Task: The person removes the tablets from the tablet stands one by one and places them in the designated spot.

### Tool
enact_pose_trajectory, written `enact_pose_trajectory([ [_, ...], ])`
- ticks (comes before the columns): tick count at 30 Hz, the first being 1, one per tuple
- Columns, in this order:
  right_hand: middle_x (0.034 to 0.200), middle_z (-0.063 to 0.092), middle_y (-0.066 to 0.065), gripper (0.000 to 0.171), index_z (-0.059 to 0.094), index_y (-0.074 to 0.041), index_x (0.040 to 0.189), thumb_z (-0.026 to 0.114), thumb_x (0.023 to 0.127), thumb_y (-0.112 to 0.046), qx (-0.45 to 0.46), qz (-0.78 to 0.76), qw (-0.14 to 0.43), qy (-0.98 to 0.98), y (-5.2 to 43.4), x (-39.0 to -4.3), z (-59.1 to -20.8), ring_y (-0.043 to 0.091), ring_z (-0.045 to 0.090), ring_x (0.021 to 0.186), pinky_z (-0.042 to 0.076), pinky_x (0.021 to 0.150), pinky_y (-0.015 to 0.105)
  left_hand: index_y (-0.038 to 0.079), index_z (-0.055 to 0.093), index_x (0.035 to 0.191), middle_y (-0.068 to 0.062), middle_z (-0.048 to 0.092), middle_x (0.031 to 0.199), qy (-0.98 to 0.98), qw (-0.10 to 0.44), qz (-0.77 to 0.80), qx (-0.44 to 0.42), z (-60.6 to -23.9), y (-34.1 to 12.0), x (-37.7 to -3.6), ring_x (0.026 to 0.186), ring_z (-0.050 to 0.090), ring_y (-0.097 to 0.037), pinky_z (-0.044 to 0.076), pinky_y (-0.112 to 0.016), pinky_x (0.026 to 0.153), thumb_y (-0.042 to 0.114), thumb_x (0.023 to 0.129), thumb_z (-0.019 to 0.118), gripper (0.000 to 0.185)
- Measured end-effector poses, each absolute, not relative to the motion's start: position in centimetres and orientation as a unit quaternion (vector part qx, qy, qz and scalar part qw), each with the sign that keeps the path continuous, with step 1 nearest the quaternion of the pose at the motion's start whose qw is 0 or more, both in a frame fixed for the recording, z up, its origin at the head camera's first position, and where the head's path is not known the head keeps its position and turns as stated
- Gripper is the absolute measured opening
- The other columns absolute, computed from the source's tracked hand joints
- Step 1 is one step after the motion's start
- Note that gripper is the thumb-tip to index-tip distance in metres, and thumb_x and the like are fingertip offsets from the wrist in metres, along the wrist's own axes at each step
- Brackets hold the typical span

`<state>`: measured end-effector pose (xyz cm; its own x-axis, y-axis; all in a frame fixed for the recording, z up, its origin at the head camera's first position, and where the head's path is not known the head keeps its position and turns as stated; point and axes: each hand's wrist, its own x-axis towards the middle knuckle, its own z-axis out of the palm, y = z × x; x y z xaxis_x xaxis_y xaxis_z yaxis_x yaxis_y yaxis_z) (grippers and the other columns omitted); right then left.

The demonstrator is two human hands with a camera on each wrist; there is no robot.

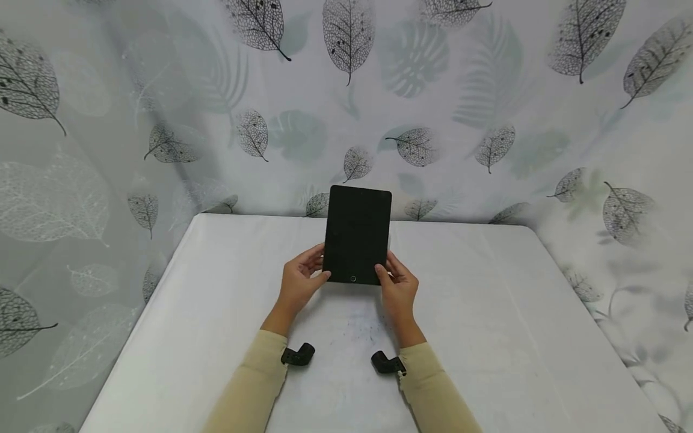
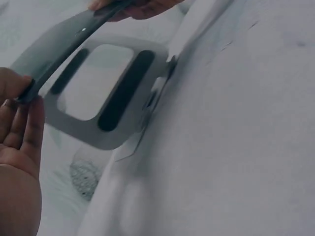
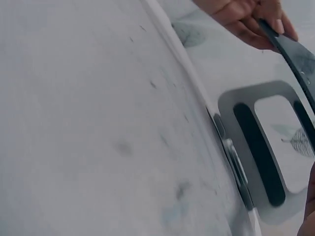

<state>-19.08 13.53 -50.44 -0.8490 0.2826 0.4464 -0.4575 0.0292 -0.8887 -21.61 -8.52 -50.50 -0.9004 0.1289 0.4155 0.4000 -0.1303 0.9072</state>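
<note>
Both hands hold a black tablet, its dark screen towards me and its round button at the lower edge. The left hand grips the lower left side, thumb on the front edge and fingers behind. At the lower right corner, the right hand pinches it with the thumb over the screen. Behind the tablet stands a grey stand with a rectangular opening and two dark strips, seen in the left wrist view. The right wrist view shows that stand too; in the head view the tablet hides it.
A white cloth covers the table, with faint dark smudges in front of the tablet. Leaf-patterned curtains hang behind the table and at both sides. Black wrist cameras are strapped over the beige sleeves.
</note>
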Motion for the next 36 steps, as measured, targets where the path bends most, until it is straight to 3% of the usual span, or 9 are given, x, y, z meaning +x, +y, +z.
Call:
enact_pose_trajectory([
  [3, 0.122, 0.065, 0.036, 0.048, 0.058, 0.011, 0.136, 0.069, 0.090, 0.011, 0.061, 0.695, 0.250, -0.671, 12.6, -19.4, -51.1, -0.004, 0.068, 0.099, 0.056, 0.080, 0.011, -0.004, 0.053, 0.145, -0.026, 0.062, 0.130, -0.654, 0.078, -0.715, -0.233, -49.3, -10.5, -21.8, 0.111, 0.064, -0.009, 0.056, -0.019, 0.090, -0.018, 0.081, 0.073, 0.068],
  [11, 0.122, 0.067, 0.034, 0.051, 0.057, 0.006, 0.140, 0.070, 0.091, 0.006, 0.122, 0.708, 0.217, -0.660, 9.1, -19.1, -51.1, -0.001, 0.069, 0.105, 0.057, 0.088, 0.014, -0.001, 0.043, 0.153, -0.003, 0.062, 0.124, -0.639, 0.010, -0.727, -0.249, -47.7, -16.0, -21.9, 0.113, 0.061, -0.011, 0.057, -0.021, 0.092, -0.020, 0.079, 0.074, 0.083],
  [18, 0.124, 0.062, 0.036, 0.066, 0.051, 0.006, 0.146, 0.072, 0.084, 0.016, 0.172, 0.736, 0.168, -0.633, 6.6, -19.7, -51.6, 0.005, 0.065, 0.109, 0.055, 0.093, 0.018, 0.001, 0.040, 0.155, -0.004, 0.060, 0.127, -0.648, -0.006, -0.728, -0.225, -47.7, -19.0, -21.7, 0.116, 0.061, -0.012, 0.055, -0.021, 0.098, -0.019, 0.080, 0.072, 0.084],
  [28, 0.132, 0.061, 0.031, 0.072, 0.046, 0.005, 0.149, 0.074, 0.083, 0.014, 0.137, 0.717, 0.082, -0.678, 5.2, -20.3, -52.5, 0.009, 0.061, 0.110, 0.054, 0.102, 0.029, -0.004, 0.039, 0.154, 0.001, 0.064, 0.124, -0.646, -0.014, -0.742, -0.177, -49.9, -21.3, -21.7, 0.115, 0.063, -0.008, 0.054, -0.020, 0.099, -0.019, 0.080, 0.072, 0.082],
  [33, 0.133, 0.062, 0.028, 0.071, 0.047, 0.003, 0.149, 0.074, 0.085, 0.011, 0.147, 0.699, 0.076, -0.695, 5.1, -20.5, -52.8, 0.009, 0.060, 0.112, 0.054, 0.103, 0.030, -0.004, 0.039, 0.154, 0.000, 0.064, 0.123, -0.637, -0.015, -0.751, -0.173, -50.9, -21.8, -21.8, 0.111, 0.065, -0.008, 0.055, -0.019, 0.097, -0.019, 0.080, 0.073, 0.083],
  [36, 0.133, 0.063, 0.026, 0.071, 0.048, 0.001, 0.150, 0.076, 0.085, 0.008, 0.162, 0.690, 0.076, -0.701, 5.1, -20.5, -53.1, 0.016, 0.060, 0.115, 0.054, 0.102, 0.028, -0.006, 0.039, 0.153, -0.001, 0.063, 0.121, -0.631, -0.009, -0.757, -0.170, -51.1, -22.1, -21.7, 0.109, 0.065, -0.009, 0.055, -0.019, 0.096, -0.021, 0.078, 0.072, 0.083],
])
